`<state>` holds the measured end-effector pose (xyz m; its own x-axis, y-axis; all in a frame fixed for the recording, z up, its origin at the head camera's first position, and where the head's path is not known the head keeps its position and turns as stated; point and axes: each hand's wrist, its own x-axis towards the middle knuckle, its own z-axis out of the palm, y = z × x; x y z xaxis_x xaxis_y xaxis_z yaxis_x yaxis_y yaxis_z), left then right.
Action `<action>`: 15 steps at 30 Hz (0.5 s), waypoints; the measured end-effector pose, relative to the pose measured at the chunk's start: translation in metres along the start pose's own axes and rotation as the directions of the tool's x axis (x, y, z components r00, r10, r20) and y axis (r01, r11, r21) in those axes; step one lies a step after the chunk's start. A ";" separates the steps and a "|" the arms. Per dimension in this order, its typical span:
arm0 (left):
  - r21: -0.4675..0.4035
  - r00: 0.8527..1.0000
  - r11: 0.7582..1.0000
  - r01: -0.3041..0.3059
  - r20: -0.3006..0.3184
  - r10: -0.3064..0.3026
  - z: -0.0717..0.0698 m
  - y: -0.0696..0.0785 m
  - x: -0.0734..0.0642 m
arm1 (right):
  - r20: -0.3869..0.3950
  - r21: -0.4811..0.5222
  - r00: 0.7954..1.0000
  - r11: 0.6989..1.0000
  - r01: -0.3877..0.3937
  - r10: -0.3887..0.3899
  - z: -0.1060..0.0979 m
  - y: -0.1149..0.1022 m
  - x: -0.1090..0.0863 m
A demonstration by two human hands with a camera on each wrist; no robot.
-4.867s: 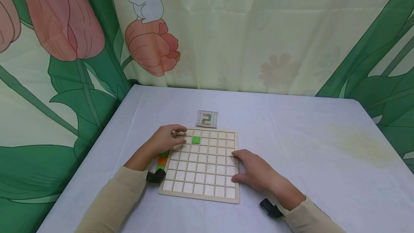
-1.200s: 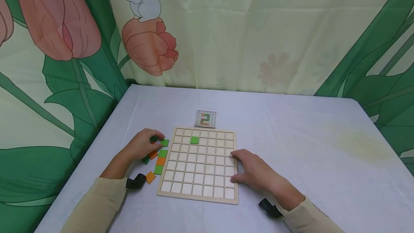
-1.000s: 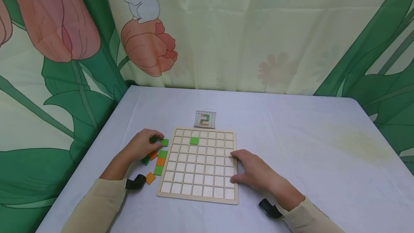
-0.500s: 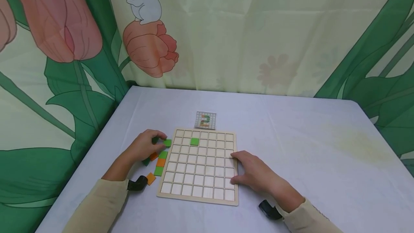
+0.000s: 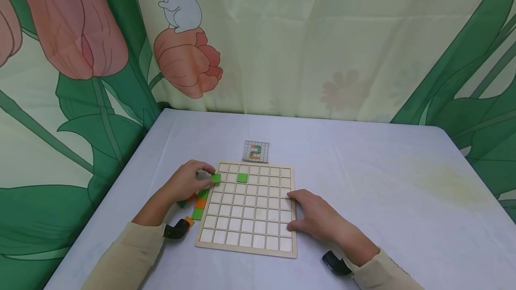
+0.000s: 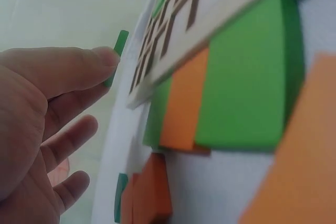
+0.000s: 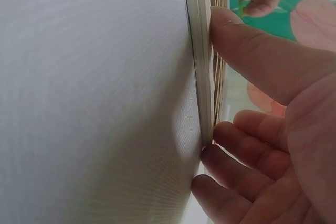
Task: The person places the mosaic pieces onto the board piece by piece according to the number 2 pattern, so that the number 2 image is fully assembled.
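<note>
My left hand (image 5: 189, 180) pinches a light green square tile (image 5: 216, 178) between thumb and fingertips, at the left border of the wooden grid board (image 5: 247, 253). From the left wrist, the pinched green tile (image 6: 121, 42) shows edge-on, raised beside the board's frame. Another green tile (image 5: 242, 177) lies in a cell of the second row from the back. On the right, my right hand (image 5: 316, 211) rests its thumb and fingertips along the board's edge, spread apart. The right wrist view shows the thumb (image 7: 247, 43) over the wooden rim.
Left of the board lie loose tiles: an orange one (image 5: 200, 203), a green one (image 5: 197, 214) and others partly under the left hand. Behind the board is a small gridded card (image 5: 255, 151) with a green and orange figure 2. White cloth (image 5: 371, 182) covers the table.
Earlier the left hand was over the board's back left, then among the loose tiles. It now carries a green tile rightward to the board's left border. The right hand stays put.
</note>
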<state>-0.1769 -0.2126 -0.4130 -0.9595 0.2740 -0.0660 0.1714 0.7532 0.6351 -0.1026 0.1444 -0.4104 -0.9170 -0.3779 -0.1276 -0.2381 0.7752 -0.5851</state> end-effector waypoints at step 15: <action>0.003 0.998 0.998 -0.063 -0.004 0.063 0.008 0.019 0.012 | -0.002 -0.005 1.000 1.000 0.005 -0.005 0.000 0.000 0.000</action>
<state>-0.1831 -0.1904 -0.4080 -0.9476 0.3188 -0.0224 0.2325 0.7359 0.6359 -0.1028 0.1445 -0.4099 -0.9164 -0.3807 -0.1235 -0.2441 0.7761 -0.5814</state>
